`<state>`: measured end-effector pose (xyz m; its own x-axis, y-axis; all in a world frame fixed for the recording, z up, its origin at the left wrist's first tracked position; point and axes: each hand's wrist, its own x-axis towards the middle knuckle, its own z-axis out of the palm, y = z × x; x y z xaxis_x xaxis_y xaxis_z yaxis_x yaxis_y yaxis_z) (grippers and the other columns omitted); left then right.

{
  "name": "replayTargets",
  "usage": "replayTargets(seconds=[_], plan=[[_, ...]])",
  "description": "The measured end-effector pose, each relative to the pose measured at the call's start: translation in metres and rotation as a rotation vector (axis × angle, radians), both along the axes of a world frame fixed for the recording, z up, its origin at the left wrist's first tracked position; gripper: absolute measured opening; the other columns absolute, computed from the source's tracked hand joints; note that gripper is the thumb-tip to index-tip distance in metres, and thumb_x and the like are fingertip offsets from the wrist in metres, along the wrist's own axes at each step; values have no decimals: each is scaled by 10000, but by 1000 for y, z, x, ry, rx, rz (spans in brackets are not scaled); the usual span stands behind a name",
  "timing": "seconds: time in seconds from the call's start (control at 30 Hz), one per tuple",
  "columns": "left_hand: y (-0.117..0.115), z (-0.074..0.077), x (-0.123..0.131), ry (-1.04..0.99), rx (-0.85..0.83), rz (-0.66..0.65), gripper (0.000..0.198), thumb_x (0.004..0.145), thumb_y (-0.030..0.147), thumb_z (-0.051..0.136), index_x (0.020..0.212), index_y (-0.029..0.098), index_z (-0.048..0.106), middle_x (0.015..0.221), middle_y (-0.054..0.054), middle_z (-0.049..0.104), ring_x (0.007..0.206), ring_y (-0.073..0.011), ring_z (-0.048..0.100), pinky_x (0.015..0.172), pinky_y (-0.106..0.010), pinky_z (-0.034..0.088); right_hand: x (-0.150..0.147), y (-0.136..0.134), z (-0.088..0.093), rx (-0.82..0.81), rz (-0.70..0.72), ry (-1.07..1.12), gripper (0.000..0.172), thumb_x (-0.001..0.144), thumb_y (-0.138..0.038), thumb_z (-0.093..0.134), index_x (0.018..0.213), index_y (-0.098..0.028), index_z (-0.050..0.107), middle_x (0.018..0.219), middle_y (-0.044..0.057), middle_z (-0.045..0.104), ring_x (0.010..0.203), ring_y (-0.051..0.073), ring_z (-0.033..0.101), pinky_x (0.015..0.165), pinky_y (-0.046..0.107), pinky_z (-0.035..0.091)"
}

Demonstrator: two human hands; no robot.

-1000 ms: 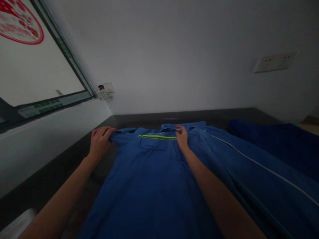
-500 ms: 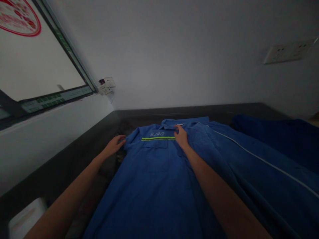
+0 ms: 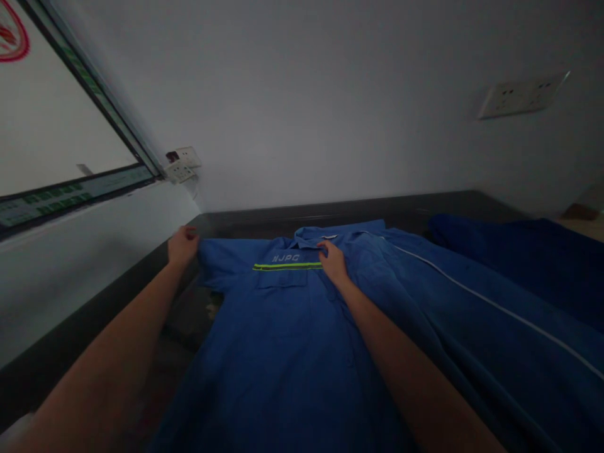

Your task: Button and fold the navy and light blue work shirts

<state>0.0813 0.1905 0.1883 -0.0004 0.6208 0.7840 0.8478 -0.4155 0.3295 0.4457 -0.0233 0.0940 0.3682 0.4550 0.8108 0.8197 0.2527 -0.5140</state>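
Observation:
A blue work jacket (image 3: 283,340) lies spread out in front of me, with NJPC lettering and a yellow-green stripe across its chest. My left hand (image 3: 183,246) is closed at the end of the jacket's sleeve (image 3: 226,255), which is drawn out flat to the left. Near the collar (image 3: 306,236), my right hand (image 3: 333,259) pinches the jacket's front edge, its fingertips bent against the cloth. The jacket's right portion and a sleeve with white piping (image 3: 453,277) spread toward the lower right.
A darker blue cloth (image 3: 500,245) lies at the right on the dark tabletop (image 3: 264,216). Wall sockets (image 3: 523,95) and a corner socket box (image 3: 182,165) sit on the walls behind. A window frame (image 3: 113,179) is at the left. Something white (image 3: 16,431) shows at the lower left.
My left hand has moved left and up, and the sleeve now stretches out straight with it. My right hand stays near the collar. The view has turned slightly.

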Motion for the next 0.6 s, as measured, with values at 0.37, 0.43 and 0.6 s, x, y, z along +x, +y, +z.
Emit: replayTargets(seconds=[0.37, 0.43, 0.6], plan=[[-41, -93, 72, 453, 26, -304, 461, 938, 395, 344, 1293, 177, 540, 1367, -95, 521, 1257, -233, 472, 1079, -380, 344, -1, -1, 1, -25, 19, -6, 235, 771, -109, 551, 964, -184, 663, 1003, 59, 700, 946, 204, 626, 888, 331, 457], [-34, -106, 71, 437, -58, -224, 524, 960, 415, 275, 1388, 169, 449, 1443, -109, 446, 1323, -248, 413, 1104, -411, 307, -1, -1, 1, -30, 19, -3, 184, 767, -145, 595, 926, -187, 677, 969, 51, 708, 921, 201, 630, 868, 319, 458], [-26, -109, 68, 458, -174, -159, 561, 960, 477, 237, 1441, 225, 380, 1501, -96, 363, 1378, -293, 333, 1102, -496, 285, 0, -3, 3, -21, -36, 28, 138, 794, -239, 604, 876, -183, 699, 895, 58, 718, 831, 200, 637, 795, 306, 466]])
